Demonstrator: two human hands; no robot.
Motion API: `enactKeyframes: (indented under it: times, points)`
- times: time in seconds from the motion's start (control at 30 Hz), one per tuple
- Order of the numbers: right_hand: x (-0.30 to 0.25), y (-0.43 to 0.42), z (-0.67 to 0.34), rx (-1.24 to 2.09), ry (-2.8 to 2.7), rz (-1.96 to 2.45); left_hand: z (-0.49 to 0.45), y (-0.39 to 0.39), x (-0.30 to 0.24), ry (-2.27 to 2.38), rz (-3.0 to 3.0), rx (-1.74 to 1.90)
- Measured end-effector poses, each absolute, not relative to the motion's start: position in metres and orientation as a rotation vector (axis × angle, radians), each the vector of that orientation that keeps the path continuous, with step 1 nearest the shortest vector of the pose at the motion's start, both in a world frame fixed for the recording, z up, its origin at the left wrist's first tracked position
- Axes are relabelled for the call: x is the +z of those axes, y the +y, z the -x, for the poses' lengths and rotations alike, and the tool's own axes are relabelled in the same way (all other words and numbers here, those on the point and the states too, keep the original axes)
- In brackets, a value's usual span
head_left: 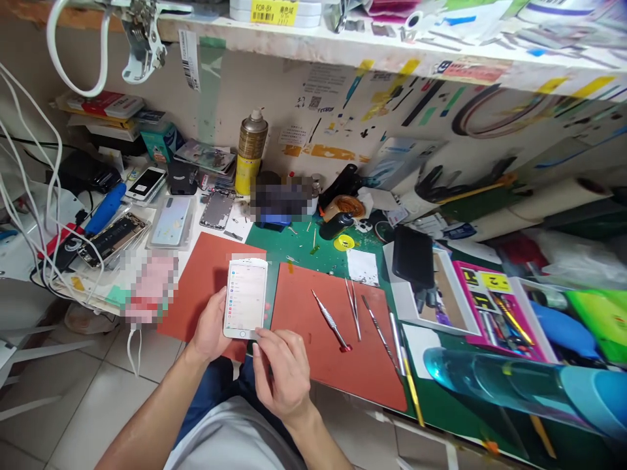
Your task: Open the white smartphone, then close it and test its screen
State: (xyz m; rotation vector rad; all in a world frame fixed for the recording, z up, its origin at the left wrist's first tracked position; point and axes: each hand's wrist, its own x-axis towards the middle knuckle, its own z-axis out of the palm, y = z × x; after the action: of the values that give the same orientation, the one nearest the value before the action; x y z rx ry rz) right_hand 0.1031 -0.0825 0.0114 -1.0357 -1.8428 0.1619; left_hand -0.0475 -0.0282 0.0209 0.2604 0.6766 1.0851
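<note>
A white smartphone [246,299] with a lit screen showing a settings-like list lies in my left hand [210,326], which grips its left edge. My right hand [284,372] is at the phone's lower right corner, index fingertip at the screen's bottom edge. Its thumb stands apart from the bent fingers, and nothing is held in it. Whether that fingertip presses the glass I cannot tell. Right of the hands, a screwdriver [329,316], tweezers [353,310] and a thin metal tool [378,328] rest on a red-brown mat [298,294].
Left stand an opened phone [115,241], a silver-backed phone [171,220] and white cables [56,170]. A spray can [251,153] is at the back. Right are a white box [460,307], a pink tool tray [490,346] and a blue bottle [519,385]. A shelf [392,62] overhangs the bench.
</note>
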Motion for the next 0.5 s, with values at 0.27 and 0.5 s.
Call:
enactKeyframes:
  times: [0.27, 0.5]
  points:
    - [0.0135, -0.0889, -0.1027, 0.206, -1.900, 1.035, 0.0498, -0.0291, 0.0215, 0.696, -0.308, 1.089]
    - [0.0176, -0.0901, -0.1031, 0.205, -1.892, 1.054, 0.0526, -0.0313, 0.0141, 0.686, -0.383, 1.094]
